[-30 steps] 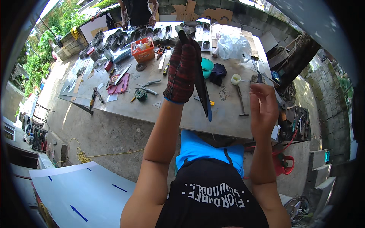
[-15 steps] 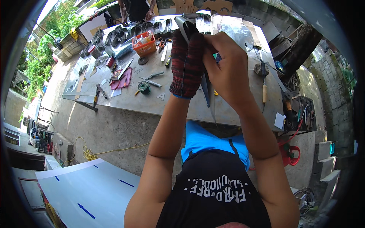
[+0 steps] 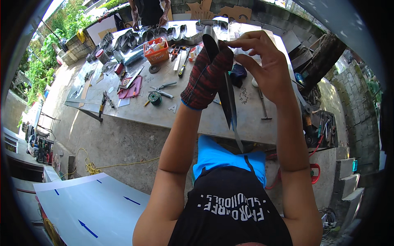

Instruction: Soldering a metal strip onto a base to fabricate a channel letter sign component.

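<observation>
A thin, dark metal strip [image 3: 225, 102] is folded into a rounded loop at its upper end, and its two tails hang down toward my lap. My left hand [image 3: 207, 80], in a red and black knit glove, is closed around it just below the loop. My bare right hand [image 3: 267, 67] is raised beside the glove with thumb and fingers apart. Its index fingertip reaches the gloved fingers; whether it touches the strip I cannot tell. Beneath the hands lie a dark cloth bundle [image 3: 237, 75] and small scattered bits [image 3: 243, 96] on the metal-topped table [image 3: 188, 119].
An orange basket [image 3: 156, 54], pliers [image 3: 161, 92], a green wire spool [image 3: 154, 98] and a pink tray [image 3: 130, 87] are on the table. Bent metal shapes [image 3: 131, 39] line its far side, near another person's hands [image 3: 163, 20]. A tool box [image 3: 324, 129] stands at the right.
The left hand has tilted right with the strip, whose tails now hang further right. My right hand has moved right and its fingers have spread off the strip.
</observation>
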Action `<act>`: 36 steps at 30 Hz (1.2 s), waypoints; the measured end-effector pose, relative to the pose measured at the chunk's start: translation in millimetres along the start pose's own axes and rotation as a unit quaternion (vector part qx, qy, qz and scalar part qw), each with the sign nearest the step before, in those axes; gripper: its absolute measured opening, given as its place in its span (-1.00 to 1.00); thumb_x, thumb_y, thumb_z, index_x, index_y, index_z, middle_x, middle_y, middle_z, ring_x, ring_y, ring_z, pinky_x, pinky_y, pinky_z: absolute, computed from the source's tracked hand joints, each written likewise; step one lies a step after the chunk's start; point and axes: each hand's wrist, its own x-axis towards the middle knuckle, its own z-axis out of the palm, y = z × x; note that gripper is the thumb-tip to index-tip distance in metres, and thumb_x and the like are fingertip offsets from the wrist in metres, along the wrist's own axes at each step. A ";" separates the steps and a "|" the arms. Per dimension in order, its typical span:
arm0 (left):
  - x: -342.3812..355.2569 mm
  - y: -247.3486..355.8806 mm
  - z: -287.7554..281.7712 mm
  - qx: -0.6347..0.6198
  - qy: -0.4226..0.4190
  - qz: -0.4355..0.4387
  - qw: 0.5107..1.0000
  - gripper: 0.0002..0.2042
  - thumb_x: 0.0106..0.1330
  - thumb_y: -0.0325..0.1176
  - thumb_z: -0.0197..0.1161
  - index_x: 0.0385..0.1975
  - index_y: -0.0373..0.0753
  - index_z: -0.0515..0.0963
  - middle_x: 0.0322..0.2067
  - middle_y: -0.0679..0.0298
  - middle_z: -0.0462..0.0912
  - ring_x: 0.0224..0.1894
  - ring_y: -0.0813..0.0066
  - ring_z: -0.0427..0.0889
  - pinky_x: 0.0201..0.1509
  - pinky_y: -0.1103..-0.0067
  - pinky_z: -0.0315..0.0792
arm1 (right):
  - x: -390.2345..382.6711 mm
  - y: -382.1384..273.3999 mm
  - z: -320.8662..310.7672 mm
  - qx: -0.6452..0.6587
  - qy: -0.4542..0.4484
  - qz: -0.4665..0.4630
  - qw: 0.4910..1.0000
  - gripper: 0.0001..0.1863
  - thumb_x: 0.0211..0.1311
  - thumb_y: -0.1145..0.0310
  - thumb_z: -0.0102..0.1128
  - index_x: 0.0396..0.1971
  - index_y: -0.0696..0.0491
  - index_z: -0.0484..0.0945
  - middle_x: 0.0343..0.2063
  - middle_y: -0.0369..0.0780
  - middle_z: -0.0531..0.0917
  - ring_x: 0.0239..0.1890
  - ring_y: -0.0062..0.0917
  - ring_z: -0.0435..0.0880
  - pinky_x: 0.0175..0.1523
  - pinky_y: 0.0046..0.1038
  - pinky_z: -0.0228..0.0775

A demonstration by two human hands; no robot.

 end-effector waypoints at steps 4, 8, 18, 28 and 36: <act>-1.4 -21.7 8.1 -0.141 -0.060 -0.020 0.988 -0.52 0.34 0.06 0.38 0.01 -0.21 0.52 -0.23 0.35 0.60 -0.18 0.54 0.55 -0.06 0.54 0.45 | 25.4 26.4 -17.4 0.203 -0.051 0.088 0.974 -0.38 0.30 0.02 0.42 0.19 0.14 0.55 0.08 -0.20 0.66 0.16 -0.49 0.58 0.29 -0.41 0.42; -9.7 -13.3 11.1 -0.109 -0.119 -0.033 0.986 -0.42 0.27 0.13 0.39 0.04 -0.25 0.50 -0.20 0.32 0.60 -0.13 0.50 0.57 -0.01 0.52 0.47 | 20.4 38.3 -8.8 0.400 -0.223 0.191 0.868 -0.25 0.20 -0.26 0.40 0.09 0.12 0.58 -0.11 -0.30 0.72 -0.06 -0.66 0.69 0.10 -0.52 0.56; -14.0 -16.1 8.0 -0.073 -0.202 -0.063 0.975 -0.47 0.31 0.05 0.39 0.06 -0.25 0.50 -0.14 0.34 0.59 -0.08 0.52 0.55 0.02 0.52 0.45 | 14.7 15.5 -25.6 0.355 -0.234 0.222 0.878 -0.54 0.24 0.01 0.48 -0.15 0.12 0.66 -0.33 -0.33 0.75 -0.26 -0.71 0.71 -0.06 -0.57 0.59; -17.7 -14.1 26.6 -0.091 -0.065 -0.078 0.991 -0.55 0.37 -0.01 0.39 0.02 -0.24 0.53 -0.20 0.33 0.63 -0.14 0.54 0.60 -0.04 0.52 0.49 | 6.0 9.7 -13.4 0.274 -0.114 0.231 0.926 -0.52 0.40 0.25 0.35 0.19 0.18 0.52 -0.12 -0.17 0.75 -0.19 -0.57 0.73 -0.07 -0.45 0.63; -3.8 -4.8 59.6 0.035 0.212 0.033 0.976 -0.59 0.39 -0.13 0.41 0.02 -0.24 0.44 -0.23 0.31 0.59 -0.20 0.54 0.56 -0.15 0.51 0.50 | -100.6 -11.5 36.0 -0.047 -0.013 0.087 0.995 -0.12 0.15 0.49 0.46 0.45 0.10 0.19 0.29 0.06 0.34 0.34 0.06 0.38 0.38 -0.12 0.31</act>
